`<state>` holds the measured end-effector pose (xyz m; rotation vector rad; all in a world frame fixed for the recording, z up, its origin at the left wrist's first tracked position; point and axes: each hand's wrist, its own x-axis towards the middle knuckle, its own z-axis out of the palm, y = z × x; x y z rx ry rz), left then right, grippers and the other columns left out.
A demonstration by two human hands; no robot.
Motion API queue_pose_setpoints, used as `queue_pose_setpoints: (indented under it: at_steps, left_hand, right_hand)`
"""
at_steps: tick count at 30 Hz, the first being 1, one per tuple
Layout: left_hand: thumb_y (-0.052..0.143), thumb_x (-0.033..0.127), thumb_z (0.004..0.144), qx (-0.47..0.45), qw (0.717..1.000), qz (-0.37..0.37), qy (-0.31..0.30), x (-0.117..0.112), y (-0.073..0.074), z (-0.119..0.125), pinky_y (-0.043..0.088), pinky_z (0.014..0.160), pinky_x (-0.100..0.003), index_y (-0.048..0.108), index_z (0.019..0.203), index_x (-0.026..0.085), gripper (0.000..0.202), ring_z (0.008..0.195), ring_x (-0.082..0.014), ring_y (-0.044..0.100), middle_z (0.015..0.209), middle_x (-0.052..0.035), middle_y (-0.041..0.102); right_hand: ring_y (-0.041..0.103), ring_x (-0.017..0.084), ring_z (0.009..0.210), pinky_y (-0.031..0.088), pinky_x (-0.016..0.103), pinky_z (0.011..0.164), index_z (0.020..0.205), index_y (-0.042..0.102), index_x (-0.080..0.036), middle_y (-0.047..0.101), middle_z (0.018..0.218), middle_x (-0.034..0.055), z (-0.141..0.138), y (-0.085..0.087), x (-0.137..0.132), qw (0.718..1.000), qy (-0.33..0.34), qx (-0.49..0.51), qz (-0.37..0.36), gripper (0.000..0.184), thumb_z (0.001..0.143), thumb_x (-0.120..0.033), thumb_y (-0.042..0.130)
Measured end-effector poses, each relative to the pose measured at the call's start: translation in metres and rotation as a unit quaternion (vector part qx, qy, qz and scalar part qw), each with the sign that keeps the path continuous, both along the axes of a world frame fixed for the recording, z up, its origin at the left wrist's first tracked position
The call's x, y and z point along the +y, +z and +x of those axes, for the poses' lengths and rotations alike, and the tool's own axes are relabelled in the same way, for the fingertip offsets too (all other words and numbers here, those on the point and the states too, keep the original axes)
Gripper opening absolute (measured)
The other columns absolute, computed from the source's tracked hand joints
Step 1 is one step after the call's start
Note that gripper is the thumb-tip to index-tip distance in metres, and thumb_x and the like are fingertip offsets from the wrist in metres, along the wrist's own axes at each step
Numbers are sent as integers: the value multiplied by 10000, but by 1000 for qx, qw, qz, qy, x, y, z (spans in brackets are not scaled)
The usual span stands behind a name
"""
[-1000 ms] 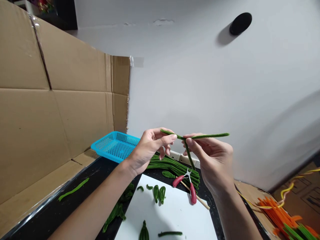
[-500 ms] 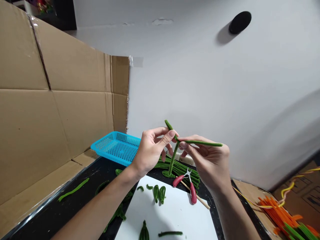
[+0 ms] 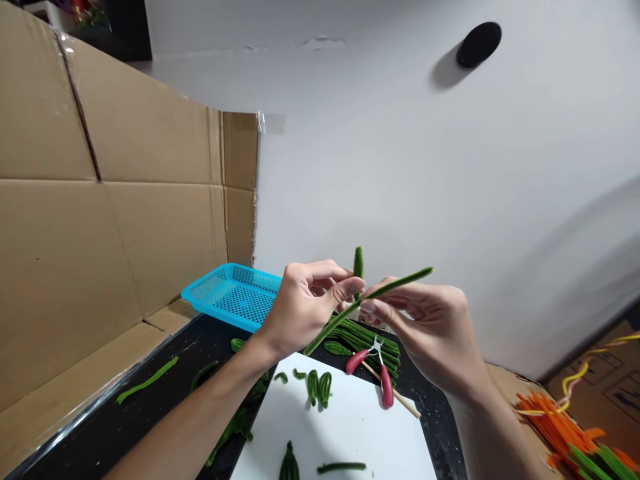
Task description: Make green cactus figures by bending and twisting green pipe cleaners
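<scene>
Pinched between thumb and fingers, green pipe cleaners (image 3: 400, 283) meet where my two hands come together above the table. My left hand (image 3: 313, 300) is closed on the joined part, and a short end sticks up beside its thumb. My right hand (image 3: 415, 317) grips the long strand close to the join; one end points up to the right, the other slants down to the left. Below lie red-handled nippers (image 3: 386, 387), with jaws apart, and a thin wooden stick (image 3: 405, 404). Folded green loops (image 3: 319, 388) rest on the white board (image 3: 340, 430). Fingertips partly hide the join.
A blue perforated basket (image 3: 235, 300) stands at the back left, near cardboard panels (image 3: 160, 227). A bundle of green pipe cleaners (image 3: 385, 343) lies behind the nippers. Orange strips (image 3: 555, 420) are at the right. Green pieces lie on the black table (image 3: 165, 417).
The held pipe cleaners have turned: the short end now stands upright, the right end tilts upward, and the hanging end has swung to the left. Both hands stay close together.
</scene>
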<state>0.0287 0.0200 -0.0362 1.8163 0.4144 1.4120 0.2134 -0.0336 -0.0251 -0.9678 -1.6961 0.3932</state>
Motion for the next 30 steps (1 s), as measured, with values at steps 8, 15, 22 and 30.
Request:
queue_pose_setpoints:
  at_steps: [8, 15, 22, 30]
  left_hand:
    - [730, 371, 988, 51, 998, 41, 9, -6, 4, -4, 478, 593, -272, 821, 782, 178, 297, 664, -143, 609, 761, -45, 713]
    - [758, 311, 941, 120, 993, 12, -20, 1, 0, -3, 516, 668, -293, 854, 833, 176, 198, 734, -182, 699, 795, -64, 796]
    - [666, 297, 982, 250, 964, 90, 32, 2, -11, 5, 365, 583, -299, 838, 830, 213, 245, 665, -177, 608, 752, -53, 761]
    - [630, 210, 939, 238, 960, 94, 117, 1, -7, 6, 393, 612, -293, 678, 718, 181, 229, 658, -144, 567, 739, -6, 675]
  right_hand:
    - [650, 172, 523, 447, 255, 435, 661, 764, -194, 694, 602, 42, -3, 5, -5, 999, -28, -8, -20, 311, 825, -429, 886]
    - [568, 130, 452, 391, 252, 432, 715, 775, -252, 649, 563, -16, 1, 6, -11, 983, -98, -158, 2, 291, 939, -437, 761]
    - [275, 103, 360, 197, 288, 402, 524, 410, -234, 434, 391, -30, 6, -1, -5, 904, -195, -379, -32, 533, 929, -347, 738]
    - [532, 128, 437, 294, 265, 444, 807, 465, -247, 666, 640, -24, -8, 2, -10, 913, -165, -354, -119, 255, 1056, -298, 485]
